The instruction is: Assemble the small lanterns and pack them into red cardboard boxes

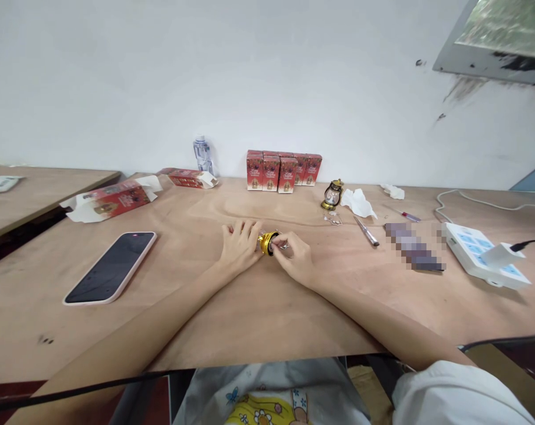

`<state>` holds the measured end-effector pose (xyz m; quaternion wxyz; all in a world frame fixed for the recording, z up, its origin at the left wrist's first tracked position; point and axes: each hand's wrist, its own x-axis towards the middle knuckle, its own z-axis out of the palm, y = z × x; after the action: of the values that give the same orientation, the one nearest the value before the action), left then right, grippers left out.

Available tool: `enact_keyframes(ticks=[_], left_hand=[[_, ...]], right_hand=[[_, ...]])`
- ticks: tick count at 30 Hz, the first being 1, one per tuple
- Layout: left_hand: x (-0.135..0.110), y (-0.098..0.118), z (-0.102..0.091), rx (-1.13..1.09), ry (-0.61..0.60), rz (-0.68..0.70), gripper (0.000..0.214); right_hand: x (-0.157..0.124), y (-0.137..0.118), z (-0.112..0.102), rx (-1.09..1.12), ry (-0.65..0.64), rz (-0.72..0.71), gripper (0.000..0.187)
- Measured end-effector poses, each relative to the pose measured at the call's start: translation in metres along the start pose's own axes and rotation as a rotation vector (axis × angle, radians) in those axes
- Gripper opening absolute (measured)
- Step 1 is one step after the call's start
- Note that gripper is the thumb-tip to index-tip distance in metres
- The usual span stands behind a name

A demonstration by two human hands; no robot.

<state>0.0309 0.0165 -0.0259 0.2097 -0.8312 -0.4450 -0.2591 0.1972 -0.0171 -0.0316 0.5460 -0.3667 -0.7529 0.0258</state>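
Note:
A small gold lantern (267, 242) lies on its side on the wooden table, its open base turned to the right. My left hand (241, 247) is wrapped around its upper end and hides most of that part. At the base, my right hand (295, 255) pinches something small and thin, partly hidden by the fingers; its kind I cannot make out. Behind, to the right, a second lantern (332, 195) in darker gold and black stands upright. Thin, clear loops (333, 219) lie in front of it.
Red boxes (270, 172) stand by the wall near a bottle (202, 154). Opened boxes (121, 198) and a phone (112, 267) lie left. Rightward are crumpled tissue (359, 203), a pen (367, 231), a screwdriver (409, 216), a blurred dark object (413, 247) and a power strip (483, 254).

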Motion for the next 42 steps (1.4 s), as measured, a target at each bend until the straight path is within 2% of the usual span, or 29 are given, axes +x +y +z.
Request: enact_keyframes(ticks=[5, 12, 16, 23, 33, 42], left_hand=[[-0.002, -0.002, 0.004, -0.017, 0.058, 0.015, 0.049], [-0.002, -0.006, 0.004, -0.020, 0.122, 0.064, 0.033], [-0.001, -0.007, 0.002, -0.066, 0.091, 0.087, 0.042], [-0.002, -0.012, 0.004, -0.177, 0.045, 0.083, 0.052], [0.000, -0.012, 0.001, -0.242, -0.083, 0.184, 0.050], [0.001, -0.011, -0.001, -0.221, -0.082, 0.193, 0.052]], right_hand=[[0.000, 0.001, 0.001, 0.029, -0.030, 0.110, 0.007], [0.003, 0.006, 0.000, 0.239, -0.009, 0.394, 0.014], [0.004, 0.014, 0.001, 0.391, 0.023, 0.514, 0.017], [0.005, 0.023, 0.004, 0.532, 0.073, 0.602, 0.020], [0.008, 0.026, 0.003, 0.578, 0.046, 0.692, 0.023], [0.010, 0.025, 0.002, 0.691, 0.028, 0.803, 0.030]])
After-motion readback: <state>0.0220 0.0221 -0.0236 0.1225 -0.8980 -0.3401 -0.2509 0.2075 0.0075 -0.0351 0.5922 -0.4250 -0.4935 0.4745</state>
